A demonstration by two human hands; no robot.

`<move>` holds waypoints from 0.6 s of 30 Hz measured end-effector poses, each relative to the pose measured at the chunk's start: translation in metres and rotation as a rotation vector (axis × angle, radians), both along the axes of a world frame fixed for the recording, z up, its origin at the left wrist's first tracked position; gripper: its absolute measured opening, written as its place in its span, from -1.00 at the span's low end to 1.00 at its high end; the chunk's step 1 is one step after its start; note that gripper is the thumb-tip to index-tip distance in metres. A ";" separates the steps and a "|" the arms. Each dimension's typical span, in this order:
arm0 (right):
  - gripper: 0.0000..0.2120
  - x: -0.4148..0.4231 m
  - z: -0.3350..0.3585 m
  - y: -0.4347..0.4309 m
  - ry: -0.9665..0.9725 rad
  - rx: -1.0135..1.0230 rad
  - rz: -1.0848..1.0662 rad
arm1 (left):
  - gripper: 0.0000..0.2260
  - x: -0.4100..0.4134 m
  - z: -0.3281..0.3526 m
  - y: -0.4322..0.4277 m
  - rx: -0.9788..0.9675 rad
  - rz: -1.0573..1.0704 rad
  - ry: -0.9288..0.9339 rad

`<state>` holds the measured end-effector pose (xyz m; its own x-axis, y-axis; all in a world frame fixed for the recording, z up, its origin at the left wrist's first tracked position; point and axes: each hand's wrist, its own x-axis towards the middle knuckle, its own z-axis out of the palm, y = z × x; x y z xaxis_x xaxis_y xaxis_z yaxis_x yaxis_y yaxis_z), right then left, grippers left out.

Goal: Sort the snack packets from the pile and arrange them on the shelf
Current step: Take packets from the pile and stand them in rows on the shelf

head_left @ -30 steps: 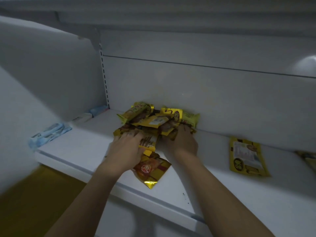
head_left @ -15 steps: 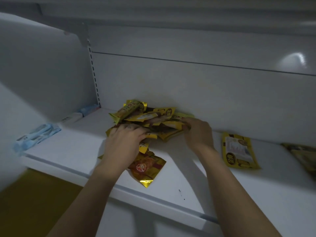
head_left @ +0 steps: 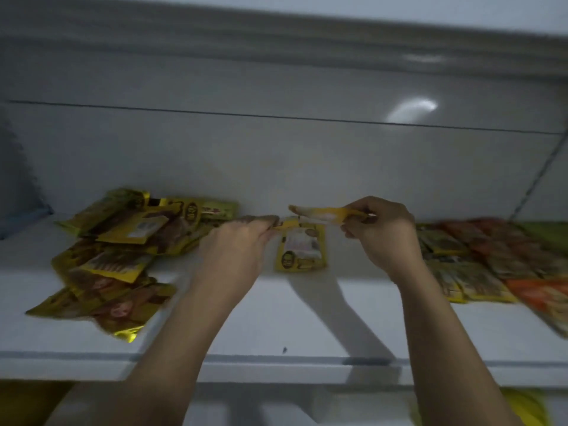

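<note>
Right hand [head_left: 381, 235]: pinches a yellow packet [head_left: 325, 214] by its end, held flat above the shelf [head_left: 276, 361], likely to stack it on the matching packet [head_left: 302, 252] below.
Left hand [head_left: 235, 253]: curled at the edge of the pile [head_left: 123, 241]; too blurred to tell whether it grips anything.
Pile: heaped at the shelf's left.
Around: sorted rows [head_left: 491, 259] lie to the right; the drop spot looks unobstructed.

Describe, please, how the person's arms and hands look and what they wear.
Both forearms are bare to the frame's edge; no sleeves show. The left hand and right hand are ungloved, with no watch, bracelet or ring visible, though blur could hide one.
</note>
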<state>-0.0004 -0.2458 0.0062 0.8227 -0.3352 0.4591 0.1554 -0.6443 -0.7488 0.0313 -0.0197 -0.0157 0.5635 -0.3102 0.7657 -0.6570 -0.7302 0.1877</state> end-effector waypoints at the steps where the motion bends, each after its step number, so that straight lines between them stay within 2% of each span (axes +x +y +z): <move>1: -0.76 -0.008 -0.001 -0.017 -0.006 0.009 -0.021 | -0.79 -0.003 -0.002 -0.019 0.000 -0.031 0.017; 4: -0.81 -0.031 -0.004 -0.066 0.003 0.042 -0.090 | -0.74 -0.008 -0.009 -0.073 0.009 -0.117 0.144; 7: -0.90 -0.045 -0.009 -0.104 0.061 0.105 -0.097 | -0.82 -0.006 -0.020 -0.120 0.067 -0.154 0.147; 10: -0.78 -0.053 -0.020 -0.133 0.101 0.164 -0.085 | -0.76 0.000 -0.034 -0.164 0.125 -0.152 0.266; 12: -0.79 -0.053 -0.029 -0.153 0.109 0.176 -0.153 | -0.73 0.006 -0.043 -0.189 0.169 -0.118 0.328; 15: -0.89 -0.044 -0.043 -0.184 0.090 0.094 -0.249 | -0.72 0.012 -0.049 -0.221 0.156 -0.112 0.344; 18: -0.89 -0.028 -0.049 -0.209 0.044 -0.010 -0.277 | -0.66 0.022 -0.048 -0.252 0.161 -0.099 0.448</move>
<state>-0.0280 -0.4552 -0.0431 0.7200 -0.5454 0.4292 -0.0602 -0.6652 -0.7442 0.0533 -0.2713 -0.0637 0.7885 -0.4732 0.3929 -0.6051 -0.7113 0.3577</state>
